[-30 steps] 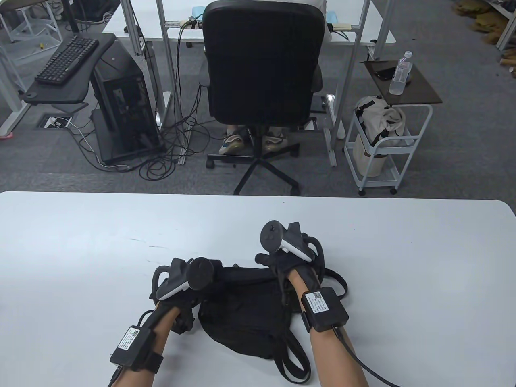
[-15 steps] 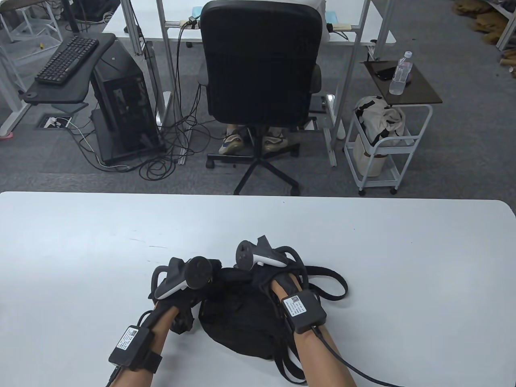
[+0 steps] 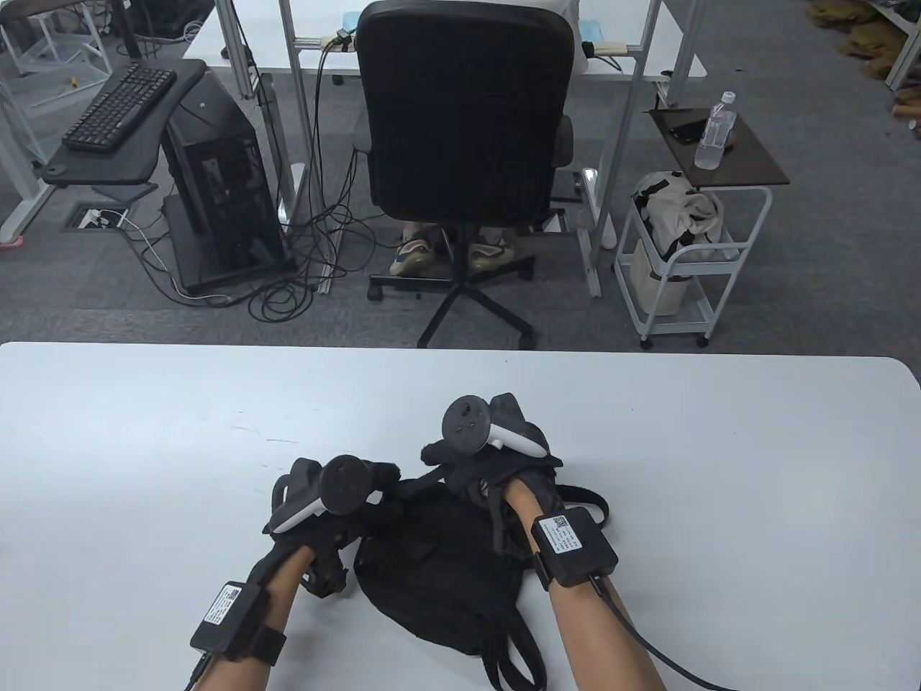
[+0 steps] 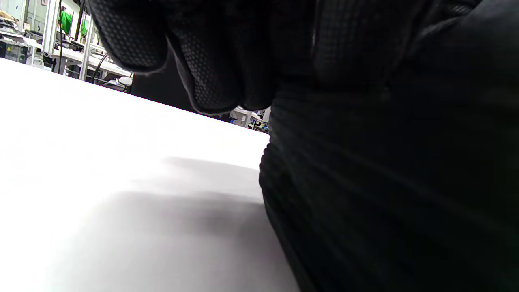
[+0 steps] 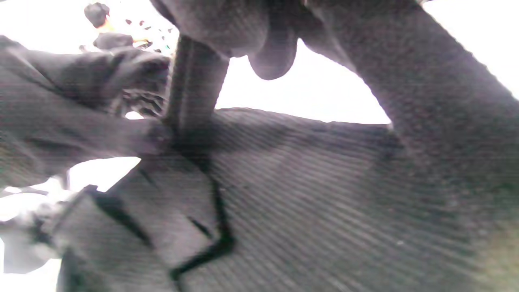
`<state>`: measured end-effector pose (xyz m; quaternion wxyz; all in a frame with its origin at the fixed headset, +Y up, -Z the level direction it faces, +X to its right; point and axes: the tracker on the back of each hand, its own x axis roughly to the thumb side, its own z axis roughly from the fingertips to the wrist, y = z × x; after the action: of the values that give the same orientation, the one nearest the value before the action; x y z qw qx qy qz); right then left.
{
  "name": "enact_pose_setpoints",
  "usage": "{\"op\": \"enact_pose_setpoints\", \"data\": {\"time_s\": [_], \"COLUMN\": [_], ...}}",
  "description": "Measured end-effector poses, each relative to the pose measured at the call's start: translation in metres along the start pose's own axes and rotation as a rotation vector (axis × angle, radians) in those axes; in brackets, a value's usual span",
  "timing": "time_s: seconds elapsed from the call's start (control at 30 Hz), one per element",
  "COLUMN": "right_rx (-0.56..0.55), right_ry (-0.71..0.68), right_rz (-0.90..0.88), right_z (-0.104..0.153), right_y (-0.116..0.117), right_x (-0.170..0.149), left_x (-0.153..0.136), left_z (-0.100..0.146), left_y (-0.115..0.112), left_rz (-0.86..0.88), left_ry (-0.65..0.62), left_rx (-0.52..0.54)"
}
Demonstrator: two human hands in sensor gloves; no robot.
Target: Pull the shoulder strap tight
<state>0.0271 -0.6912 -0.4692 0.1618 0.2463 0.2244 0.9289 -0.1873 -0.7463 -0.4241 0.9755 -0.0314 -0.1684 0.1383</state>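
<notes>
My right hand [image 3: 496,461], in its black sensor glove, now sits farther from me and higher over the far edge of the bag than it did half a second ago, when it had dipped back toward the bag's middle; a second ago it was out at a similar reach. In the right wrist view its fingers [image 5: 227,24] are curled round a narrow black webbing shoulder strap [image 5: 194,85], which runs straight and taut down to the fabric. I judge this to be one pull stroke in a repeated draw, so tightening is under way, though how much slack is left I cannot tell. My left hand [image 3: 324,511] has barely shifted and presses on the left end of the soft black fabric backpack [image 3: 432,576]; the left wrist view shows its fingers [image 4: 211,69] curled against dark cloth, apparently gripping it as an anchor. The hands are near each other, not touching. The backpack lies flat at the near middle of the white table [image 3: 719,468], with loose strap loops trailing toward me. Beyond the table are grey carpet, a black office chair [image 3: 464,115] with someone's shoes beneath, a black computer tower [image 3: 216,180] and keyboard [image 3: 119,108] far left, and a white cart [image 3: 691,259] far right beside a clear bottle [image 3: 718,133].
</notes>
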Motion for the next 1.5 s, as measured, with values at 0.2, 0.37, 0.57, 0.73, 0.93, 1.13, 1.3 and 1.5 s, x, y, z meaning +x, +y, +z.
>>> {"op": "enact_pose_setpoints", "data": {"time_s": [0.2,0.37,0.57,0.73,0.93,1.13,1.3,1.5], "right_rx": [0.102,0.141,0.165,0.233,0.287,0.325,0.296,0.316], "right_ry": [-0.105,-0.071,0.093,0.038,-0.134,-0.221,-0.101,-0.009], "right_rz": [-0.301,-0.424,-0.256,-0.258,-0.456,-0.638,-0.558,-0.474], "right_z": [-0.005,-0.003,-0.002,-0.004,-0.019,-0.033,-0.023,-0.005], "right_y": [0.002,0.004,-0.002,-0.005,0.003,0.012,0.004,0.003], "right_x": [-0.021,-0.033,-0.036,-0.026,-0.024,-0.028,-0.044,-0.054], "left_x": [-0.002,-0.002,0.001,0.005,0.002,0.000,-0.001,0.011], "left_z": [0.000,0.001,0.001,0.002,0.001,0.001,0.002,0.004], "left_y": [-0.002,0.001,0.003,0.004,0.004,0.005,0.005,0.011], "left_rz": [-0.021,-0.017,-0.029,-0.050,-0.013,-0.003,-0.065,-0.181], "left_ry": [0.001,0.003,0.004,0.000,-0.001,-0.013,-0.011,-0.016], "left_rx": [-0.008,-0.001,0.022,0.029,0.030,0.022,0.011,0.025]}}
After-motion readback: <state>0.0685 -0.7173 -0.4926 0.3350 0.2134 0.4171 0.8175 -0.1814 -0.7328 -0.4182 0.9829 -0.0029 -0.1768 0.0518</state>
